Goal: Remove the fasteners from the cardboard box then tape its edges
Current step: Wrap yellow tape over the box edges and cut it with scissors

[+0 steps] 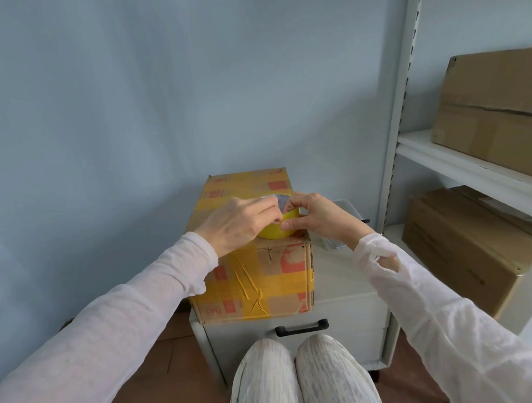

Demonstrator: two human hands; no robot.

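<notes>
your left hand (240, 221) grips the tape roll (279, 230) over the cardboard box (256, 279) | right hand (317, 216) pinches its rim | risk: tape end splits if you pick crooked

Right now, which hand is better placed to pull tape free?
Probably the right hand: its thumb and fingertips pinch the tape roll at its rim, while the left hand grips it atop the cardboard box.

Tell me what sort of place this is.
Probably a storeroom or packing corner: plain brown cardboard cartons sit on white metal shelving, and a yellow-taped cardboard box rests on a small white drawer cabinet, with a yellow tape roll held on it.
</notes>
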